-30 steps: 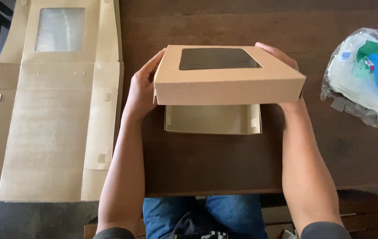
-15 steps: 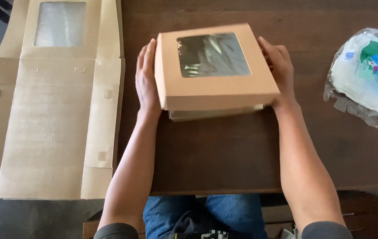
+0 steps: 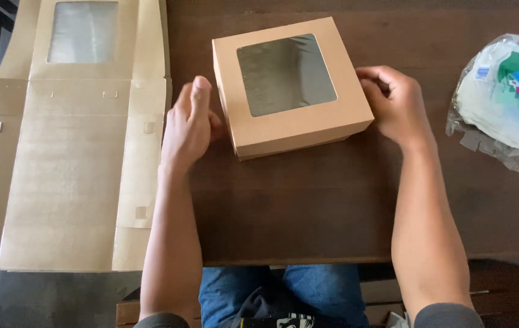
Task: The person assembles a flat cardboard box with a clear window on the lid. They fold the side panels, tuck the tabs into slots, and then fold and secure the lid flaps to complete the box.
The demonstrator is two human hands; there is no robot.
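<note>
while the closed kraft box (image 3: pixel 293 88) sat flat on the dark wooden table (image 3: pixel 308 206), a little turned so that its near corner pointed toward the person, both hands flanked it rather than held it. the left hand (image 3: pixel 189 124) stood edge-on just beside the box's left wall, fingers straight and together, thumb side up, its palm facing the cardboard; it looked to be touching the wall at the fingertips or nearly so, though the contact itself was hard to make out. it gripped nothing. the right hand (image 3: pixel 393 103) rested at the box's right edge with its fingers curled inward against the side, close enough to press on the wall, yet nothing was enclosed in it either. that pairing, one hand on each side wall, suited steadying or squaring a box whose lid was already down: the clear window (image 3: pixel 285 74) in the lid lay level and showed a dim interior.

an unfolded box blank (image 3: pixel 65 158) of the same brown card, with its own window panel at the far end, lay spread over the table's left edge, within easy reach of the left arm. a clear plastic bag (image 3: pixel 505 103) of white and blue packets sat well apart at the right, out of the way of the working space between the forearms.
</note>
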